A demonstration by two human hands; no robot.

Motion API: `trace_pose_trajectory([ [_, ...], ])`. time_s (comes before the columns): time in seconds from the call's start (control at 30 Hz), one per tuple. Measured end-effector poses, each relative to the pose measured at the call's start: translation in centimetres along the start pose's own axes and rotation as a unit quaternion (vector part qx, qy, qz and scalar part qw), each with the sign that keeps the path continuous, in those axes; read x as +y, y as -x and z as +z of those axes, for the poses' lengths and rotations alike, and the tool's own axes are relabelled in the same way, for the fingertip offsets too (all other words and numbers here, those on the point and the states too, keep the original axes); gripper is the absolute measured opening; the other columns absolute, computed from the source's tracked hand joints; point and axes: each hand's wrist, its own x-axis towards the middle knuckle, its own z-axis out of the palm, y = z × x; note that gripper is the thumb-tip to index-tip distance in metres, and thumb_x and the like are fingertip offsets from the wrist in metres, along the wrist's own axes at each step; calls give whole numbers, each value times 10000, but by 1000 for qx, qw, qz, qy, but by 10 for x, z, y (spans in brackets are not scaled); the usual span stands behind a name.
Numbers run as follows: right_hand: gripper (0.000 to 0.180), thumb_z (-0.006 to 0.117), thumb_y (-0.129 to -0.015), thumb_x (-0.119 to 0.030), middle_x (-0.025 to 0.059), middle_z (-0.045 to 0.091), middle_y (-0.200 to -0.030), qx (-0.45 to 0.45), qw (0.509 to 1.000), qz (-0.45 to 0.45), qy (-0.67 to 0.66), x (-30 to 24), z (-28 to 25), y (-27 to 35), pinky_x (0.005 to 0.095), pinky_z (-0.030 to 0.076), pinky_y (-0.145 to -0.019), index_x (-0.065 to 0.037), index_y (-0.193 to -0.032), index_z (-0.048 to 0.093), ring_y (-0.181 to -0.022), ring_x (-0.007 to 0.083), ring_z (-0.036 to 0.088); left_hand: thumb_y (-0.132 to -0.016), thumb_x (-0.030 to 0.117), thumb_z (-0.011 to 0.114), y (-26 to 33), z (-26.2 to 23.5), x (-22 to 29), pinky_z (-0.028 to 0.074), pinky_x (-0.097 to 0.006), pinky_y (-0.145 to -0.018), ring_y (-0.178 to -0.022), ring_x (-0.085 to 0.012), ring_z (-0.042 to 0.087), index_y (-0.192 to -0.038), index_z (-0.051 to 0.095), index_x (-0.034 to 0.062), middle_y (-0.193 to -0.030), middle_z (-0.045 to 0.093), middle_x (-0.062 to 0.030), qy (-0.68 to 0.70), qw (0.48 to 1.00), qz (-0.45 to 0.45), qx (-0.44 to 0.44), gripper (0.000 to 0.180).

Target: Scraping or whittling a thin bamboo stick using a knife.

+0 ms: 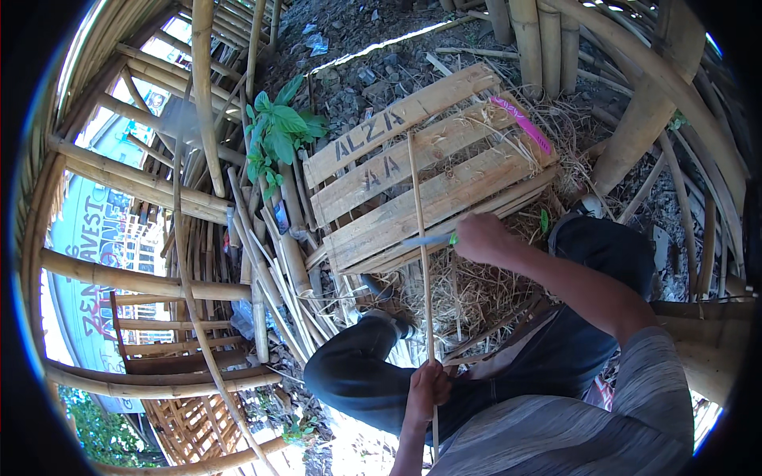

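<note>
My left hand grips the near end of a long thin bamboo strip, which runs away from me across a wooden pallet. My right hand holds a knife with a green handle; its blade lies against the strip about midway along it. My knees in dark trousers frame the work, with my left shoe planted on straw.
Bamboo shavings and straw cover the ground below the pallet. A pink tool lies on the pallet's far right corner. Bamboo poles and cut sticks crowd the left, bamboo posts the right. A green plant grows behind the pallet.
</note>
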Motion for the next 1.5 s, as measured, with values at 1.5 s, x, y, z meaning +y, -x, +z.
trace_pose_trajectory([
  [1.5, 160, 544, -725, -141, 128, 600, -566, 7, 999, -53, 1, -16, 33, 5, 371, 494, -452, -21, -650, 619, -535, 233, 622, -982, 285, 283, 46, -30, -24, 161, -213, -346, -405, -55, 232, -786, 352, 113, -525, 249, 32, 3, 997, -66, -39, 270],
])
